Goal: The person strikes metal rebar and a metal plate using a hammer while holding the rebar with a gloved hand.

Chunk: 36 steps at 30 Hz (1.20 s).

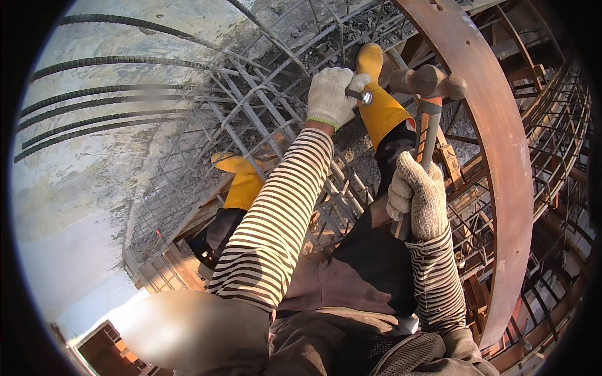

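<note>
**Hammer raised over a held steel pin**

Right hand grips the hammer low on its shaft, fingers wrapped tight; head up beside the rusty curved steel form. Head-heavy, stiff and probably swings hard, so the low grip suits it (knit glove may slip a little). Left hand, arm stretched forward, pinches a short steel pin above the rebar mesh, near a yellow boot. Pin small, rigid, likely easy to drop.

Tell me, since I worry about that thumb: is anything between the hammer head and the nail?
Nothing visible. The hammer head is raised just right of the nail, with open air between. The left hand pinches the nail from its left side.
</note>
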{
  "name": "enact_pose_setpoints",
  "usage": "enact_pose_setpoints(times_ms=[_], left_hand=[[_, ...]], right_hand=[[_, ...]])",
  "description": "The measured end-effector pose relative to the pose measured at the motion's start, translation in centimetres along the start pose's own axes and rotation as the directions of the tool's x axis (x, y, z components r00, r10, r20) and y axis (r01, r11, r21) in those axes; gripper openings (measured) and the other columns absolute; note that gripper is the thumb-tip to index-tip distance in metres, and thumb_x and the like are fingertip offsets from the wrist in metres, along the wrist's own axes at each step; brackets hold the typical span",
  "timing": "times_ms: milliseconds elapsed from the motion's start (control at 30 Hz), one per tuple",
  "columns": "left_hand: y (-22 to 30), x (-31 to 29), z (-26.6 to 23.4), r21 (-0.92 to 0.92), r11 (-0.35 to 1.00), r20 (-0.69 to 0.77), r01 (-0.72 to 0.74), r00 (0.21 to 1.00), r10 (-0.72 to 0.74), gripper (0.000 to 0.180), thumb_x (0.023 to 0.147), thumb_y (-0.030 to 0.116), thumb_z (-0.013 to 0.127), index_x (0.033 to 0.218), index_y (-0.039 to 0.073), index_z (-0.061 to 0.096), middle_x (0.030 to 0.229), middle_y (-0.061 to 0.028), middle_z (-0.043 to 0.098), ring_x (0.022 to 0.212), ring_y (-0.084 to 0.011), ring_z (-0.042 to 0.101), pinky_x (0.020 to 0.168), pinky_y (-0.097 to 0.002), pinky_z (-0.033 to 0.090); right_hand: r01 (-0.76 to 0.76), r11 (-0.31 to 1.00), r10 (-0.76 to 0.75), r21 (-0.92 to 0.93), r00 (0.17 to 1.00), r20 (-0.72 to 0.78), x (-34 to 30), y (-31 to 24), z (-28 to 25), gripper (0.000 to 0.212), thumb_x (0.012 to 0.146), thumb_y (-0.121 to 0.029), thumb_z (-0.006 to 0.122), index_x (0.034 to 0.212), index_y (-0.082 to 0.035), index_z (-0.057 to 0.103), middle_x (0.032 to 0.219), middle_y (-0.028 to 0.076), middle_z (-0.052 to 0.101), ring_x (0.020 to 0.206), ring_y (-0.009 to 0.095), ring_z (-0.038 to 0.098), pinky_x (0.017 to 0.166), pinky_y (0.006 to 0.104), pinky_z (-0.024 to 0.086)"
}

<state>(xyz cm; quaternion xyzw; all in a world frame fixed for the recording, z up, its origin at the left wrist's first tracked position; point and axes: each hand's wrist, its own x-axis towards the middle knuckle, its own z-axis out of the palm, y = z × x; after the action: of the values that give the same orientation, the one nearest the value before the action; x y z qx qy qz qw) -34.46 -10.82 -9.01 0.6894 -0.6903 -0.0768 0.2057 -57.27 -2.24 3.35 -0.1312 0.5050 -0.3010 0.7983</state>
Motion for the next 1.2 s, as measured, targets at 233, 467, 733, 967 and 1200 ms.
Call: enact_pose_setpoints(times_ms=[233, 467, 733, 967, 1200], left_hand=[[0.8, 2.1, 0.8, 0.028, 0.999, -0.083, 0.036, 0.996, -0.034, 0.022, 0.087, 0.026, 0.076, 0.083, 0.008, 0.065, 0.084, -0.0126, 0.068, 0.091, -0.0351, 0.066, 0.086, -0.0483, 0.053], [-1.1, 1.0, 1.4, 0.027, 1.000, -0.084, 0.000, 0.996, 0.002, 0.027, 0.090, 0.033, 0.072, 0.087, 0.007, 0.066, 0.086, -0.0149, 0.066, 0.090, -0.0372, 0.065, 0.084, -0.0500, 0.052], [-0.7, 0.9, 0.0, -0.021, 1.000, -0.091, 0.016, 0.996, -0.018, 0.040, 0.099, 0.044, 0.063, 0.087, 0.006, 0.067, 0.087, -0.0176, 0.065, 0.090, -0.0396, 0.064, 0.083, -0.0514, 0.051], [0.0, 1.1, 0.0, 0.027, 0.999, -0.054, 0.032, 0.998, -0.031, 0.036, 0.099, 0.041, 0.063, 0.089, 0.007, 0.067, 0.088, -0.0141, 0.068, 0.092, -0.0376, 0.067, 0.086, -0.0510, 0.053], [-2.0, -0.2, -3.1, 0.081, 0.995, 0.144, 0.059, 0.987, -0.071, 0.026, 0.097, 0.034, 0.065, 0.102, 0.009, 0.067, 0.102, -0.0177, 0.068, 0.106, -0.0385, 0.064, 0.092, -0.0494, 0.052]], right_hand=[[0.765, 0.579, -0.802, 0.282, 0.472, 0.367, -4.8, -10.1, -2.8, 0.027, 0.108, -0.022, 0.050, 0.081, -0.018, 0.048, 0.065, -0.005, 0.044, 0.053, 0.008, 0.044, 0.053, 0.0290, 0.043], [-0.195, 0.980, 0.192, 0.034, 0.978, 0.086, 3.2, 5.4, -1.4, 0.022, 0.098, -0.024, 0.072, 0.089, -0.009, 0.058, 0.059, -0.004, 0.046, 0.046, 0.010, 0.045, 0.042, 0.0290, 0.039], [0.608, 0.742, -0.663, 0.284, 0.729, 0.170, -3.6, -3.2, -1.9, 0.022, 0.107, -0.029, 0.054, 0.090, -0.015, 0.051, 0.065, -0.004, 0.042, 0.050, 0.010, 0.043, 0.047, 0.0285, 0.038], [0.169, 0.984, -0.176, 0.052, 0.969, 0.173, 3.7, 6.5, -1.7, 0.018, 0.101, -0.019, 0.067, 0.089, -0.006, 0.061, 0.062, -0.002, 0.052, 0.049, 0.008, 0.048, 0.045, 0.0269, 0.040], [-0.106, 0.994, 0.106, 0.009, 0.994, -0.005, 3.2, 6.8, -2.0, 0.021, 0.098, -0.020, 0.072, 0.088, -0.007, 0.059, 0.056, -0.004, 0.047, 0.040, 0.007, 0.043, 0.037, 0.0267, 0.038]])
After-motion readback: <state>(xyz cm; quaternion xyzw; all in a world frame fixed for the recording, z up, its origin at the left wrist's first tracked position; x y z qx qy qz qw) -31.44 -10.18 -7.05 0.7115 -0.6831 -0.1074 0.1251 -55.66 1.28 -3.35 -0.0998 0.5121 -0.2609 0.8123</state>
